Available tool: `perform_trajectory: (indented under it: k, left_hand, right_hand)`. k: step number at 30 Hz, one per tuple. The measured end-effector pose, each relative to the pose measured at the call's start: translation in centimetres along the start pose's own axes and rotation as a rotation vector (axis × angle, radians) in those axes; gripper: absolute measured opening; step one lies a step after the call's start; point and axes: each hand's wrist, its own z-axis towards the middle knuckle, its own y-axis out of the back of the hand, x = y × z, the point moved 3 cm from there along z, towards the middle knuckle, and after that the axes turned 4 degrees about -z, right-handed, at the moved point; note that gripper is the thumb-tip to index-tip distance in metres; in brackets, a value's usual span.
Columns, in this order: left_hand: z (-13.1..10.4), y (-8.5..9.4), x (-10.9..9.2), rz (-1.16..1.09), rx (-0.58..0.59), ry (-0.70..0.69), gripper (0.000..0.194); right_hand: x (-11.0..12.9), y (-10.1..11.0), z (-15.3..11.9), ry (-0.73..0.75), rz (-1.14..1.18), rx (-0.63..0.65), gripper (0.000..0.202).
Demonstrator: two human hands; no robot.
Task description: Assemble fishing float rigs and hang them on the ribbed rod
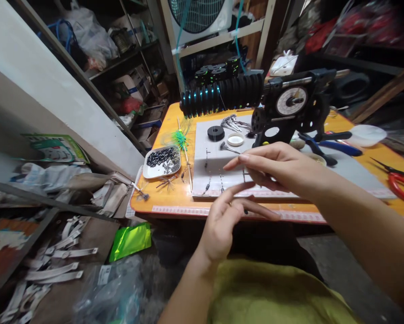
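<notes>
A slim grey fan-tipped bundle (226, 147) is seen just far-left of the nearer right hand (279, 168), its long axis pointed toward those fingers; whether that hand or the left hand (223, 225) is clamped cannot be told.

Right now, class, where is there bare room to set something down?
Bare: the right end of the gray board, between the blue handle and right forearm; the orange tabletop between the brown strands and front ruler strip. Crowded: around the black disc and white cap.
</notes>
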Motion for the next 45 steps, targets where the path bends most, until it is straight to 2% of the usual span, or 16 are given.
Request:
perform_trajectory:
  k: [3,6,9,12,15,18,21,25,30,36,42,45]
  left_hand:
    - [2.0,0.2,-1.1,0.078,-0.032,-0.012,0.032]
    - [3.2,0.3,-1.6,0.127,-0.055,0.014,0.032]
    - [3.5,0.4,-1.7,0.102,-0.038,0.027,0.033]
    - [3.2,0.8,-1.5,0.055,-0.016,0.044,0.036]
    - [3.0,1.3,-1.3,0.009,-0.018,0.080,0.040]
    - [3.1,1.5,-0.9,-0.017,0.003,0.082,0.040]
    - [2.9,1.3,-0.1,-0.056,0.011,0.070,0.042]
    - [2.1,0.8,0.8,-0.155,-0.037,0.093,0.043]
    - [0.9,0.3,1.2,-0.205,-0.095,0.124,0.042]
    - [-0.7,0.0,2.3,-0.367,-0.069,0.172,0.041]
    - [-1.7,-0.3,2.2,-0.522,0.045,0.168,0.037]
    - [-2.1,-0.2,2.5,-0.546,0.040,0.159,0.037]
  right_hand:
    - [1.1,0.5,0.2,0.090,-0.245,0.000,0.043]
    - [1.4,0.7,0.4,0.110,-0.306,0.019,0.044]
    - [1.1,0.9,0.7,0.097,-0.296,0.042,0.042]
    - [0.5,1.0,1.0,0.067,-0.193,0.028,0.043]
    - [-0.1,0.8,1.4,-0.020,0.043,0.023,0.037]
    - [-0.7,0.1,1.9,-0.173,0.359,0.140,0.031]
    - [-1.0,-0.8,2.3,-0.246,0.528,0.209,0.030]
    - [-1.4,-1.6,2.7,-0.250,0.570,0.143,0.042]
    - [-1.5,-2.1,2.7,-0.245,0.590,0.095,0.042]
    - [-1.6,-1.5,2.5,-0.240,0.584,0.097,0.041]
    - [-1.8,-1.4,2.3,-0.254,0.586,0.114,0.039]
    - [-1.8,-1.5,2.3,-0.257,0.586,0.128,0.039]
